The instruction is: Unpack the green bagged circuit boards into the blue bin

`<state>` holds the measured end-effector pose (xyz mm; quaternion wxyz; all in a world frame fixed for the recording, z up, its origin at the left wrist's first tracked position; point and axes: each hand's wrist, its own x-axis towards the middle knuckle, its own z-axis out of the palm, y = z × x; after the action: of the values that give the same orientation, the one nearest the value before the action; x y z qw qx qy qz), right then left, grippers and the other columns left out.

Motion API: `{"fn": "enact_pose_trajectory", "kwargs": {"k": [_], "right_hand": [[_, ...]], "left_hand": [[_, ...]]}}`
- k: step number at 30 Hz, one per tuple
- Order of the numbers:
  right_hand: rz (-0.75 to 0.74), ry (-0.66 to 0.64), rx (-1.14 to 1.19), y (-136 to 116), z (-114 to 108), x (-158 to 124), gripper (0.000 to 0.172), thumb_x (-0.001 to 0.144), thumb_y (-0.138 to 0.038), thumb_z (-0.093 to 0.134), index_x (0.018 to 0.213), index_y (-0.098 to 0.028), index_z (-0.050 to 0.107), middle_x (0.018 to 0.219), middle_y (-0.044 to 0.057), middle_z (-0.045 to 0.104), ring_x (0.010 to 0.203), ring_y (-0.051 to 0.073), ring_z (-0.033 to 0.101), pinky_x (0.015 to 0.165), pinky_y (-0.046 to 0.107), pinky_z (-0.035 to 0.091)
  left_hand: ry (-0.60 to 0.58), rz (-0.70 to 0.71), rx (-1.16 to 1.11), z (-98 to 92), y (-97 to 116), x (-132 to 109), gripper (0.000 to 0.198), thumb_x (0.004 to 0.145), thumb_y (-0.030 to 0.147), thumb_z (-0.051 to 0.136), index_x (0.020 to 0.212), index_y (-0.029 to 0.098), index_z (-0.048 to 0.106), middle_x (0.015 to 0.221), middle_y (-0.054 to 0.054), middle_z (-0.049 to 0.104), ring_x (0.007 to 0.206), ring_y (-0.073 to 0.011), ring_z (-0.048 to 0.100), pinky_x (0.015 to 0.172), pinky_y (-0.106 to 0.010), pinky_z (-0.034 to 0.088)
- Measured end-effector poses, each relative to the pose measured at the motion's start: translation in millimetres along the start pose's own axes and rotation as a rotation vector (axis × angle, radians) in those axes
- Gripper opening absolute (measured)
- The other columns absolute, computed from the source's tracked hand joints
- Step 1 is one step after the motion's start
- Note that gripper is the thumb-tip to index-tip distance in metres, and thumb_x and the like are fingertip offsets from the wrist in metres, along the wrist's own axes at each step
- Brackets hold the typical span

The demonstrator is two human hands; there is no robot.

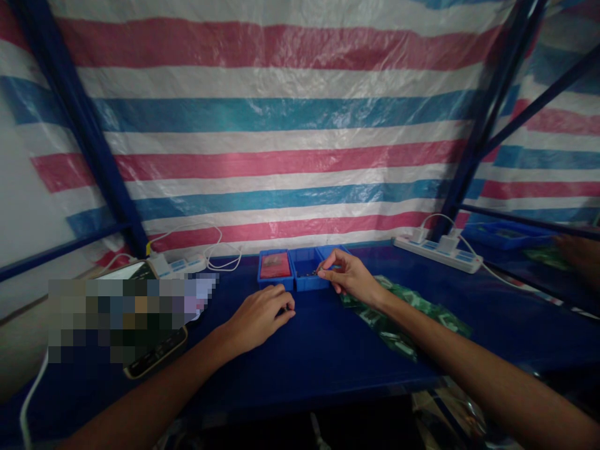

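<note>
My right hand (349, 279) reaches over the front of a row of small blue bins. Its thumb and index finger pinch together above the middle blue bin (307, 285). Small dark, shiny pieces lie by the fingertips; what is in the pinch is too small to name. My left hand (262, 317) rests on the blue table (300, 369) in front of the left blue bin (275, 284), fingers curled and thumb close to the index finger. Anything inside that curl is hidden. A red item (275, 265) fills the left bin. The third blue bin (335, 251) is partly behind my right hand.
Green plastic packets (398, 334) lie under and beside my right forearm. A white power strip (438, 253) stands back right, another power strip (185, 265) back left. A blurred-out device (157, 353) sits left. Beyond the right frame are a blue tray (509, 234) and another person's hand (579, 250).
</note>
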<state>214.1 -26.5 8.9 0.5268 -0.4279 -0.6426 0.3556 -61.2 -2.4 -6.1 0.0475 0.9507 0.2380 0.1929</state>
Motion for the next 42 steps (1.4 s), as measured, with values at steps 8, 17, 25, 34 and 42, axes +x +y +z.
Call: {"fn": "enact_pose_trajectory", "kwargs": {"k": [8, 17, 25, 34, 42], "right_hand": [[-0.015, -0.026, -0.003, -2.3, -0.4, -0.6, 0.041, 0.083, -0.048, 0.083, 0.099, -0.022, 0.056, 0.084, -0.003, 0.069, 0.043, 0.006, 0.052, 0.037, 0.021, 0.037], [-0.007, -0.075, 0.080, -0.2, -1.2, 1.3, 0.035, 0.098, -0.053, 0.063, 0.108, -0.020, 0.058, 0.076, -0.004, 0.063, 0.041, 0.006, 0.046, 0.037, 0.020, 0.031], [-0.051, 0.016, -0.011, 2.9, -1.3, 2.0, 0.039, 0.097, -0.055, 0.063, 0.116, -0.023, 0.053, 0.082, -0.004, 0.062, 0.040, 0.006, 0.045, 0.036, 0.021, 0.029], [-0.073, 0.061, -0.148, 0.8, -2.3, 1.4, 0.037, 0.089, -0.053, 0.075, 0.101, -0.019, 0.064, 0.078, -0.004, 0.057, 0.048, 0.008, 0.047, 0.043, 0.024, 0.034], [-0.084, 0.096, -0.169, 1.3, -3.4, 1.3, 0.033, 0.084, -0.045, 0.082, 0.095, -0.020, 0.063, 0.069, -0.004, 0.055, 0.055, 0.011, 0.048, 0.051, 0.026, 0.036]], "left_hand": [[-0.009, -0.025, 0.020, -1.1, -2.2, 0.0, 0.009, 0.104, 0.027, 0.058, 0.101, 0.023, 0.066, 0.098, 0.000, 0.064, 0.094, -0.0183, 0.063, 0.082, -0.029, 0.047], [-0.011, -0.045, 0.026, -2.4, -2.1, 0.1, 0.007, 0.104, 0.027, 0.060, 0.100, 0.022, 0.063, 0.097, 0.000, 0.064, 0.092, -0.0183, 0.062, 0.080, -0.029, 0.045], [-0.002, -0.059, 0.018, -0.1, -2.5, 0.3, 0.004, 0.102, 0.026, 0.062, 0.101, 0.022, 0.064, 0.097, 0.000, 0.064, 0.091, -0.0176, 0.062, 0.079, -0.029, 0.045], [-0.025, -0.068, 0.039, -3.2, 0.4, -1.2, 0.005, 0.102, 0.026, 0.062, 0.101, 0.022, 0.065, 0.097, 0.001, 0.064, 0.093, -0.0180, 0.062, 0.080, -0.029, 0.044], [-0.020, -0.057, 0.029, -4.4, 1.1, -0.6, 0.004, 0.102, 0.025, 0.064, 0.101, 0.021, 0.064, 0.098, 0.000, 0.064, 0.093, -0.0182, 0.063, 0.080, -0.028, 0.044]]}}
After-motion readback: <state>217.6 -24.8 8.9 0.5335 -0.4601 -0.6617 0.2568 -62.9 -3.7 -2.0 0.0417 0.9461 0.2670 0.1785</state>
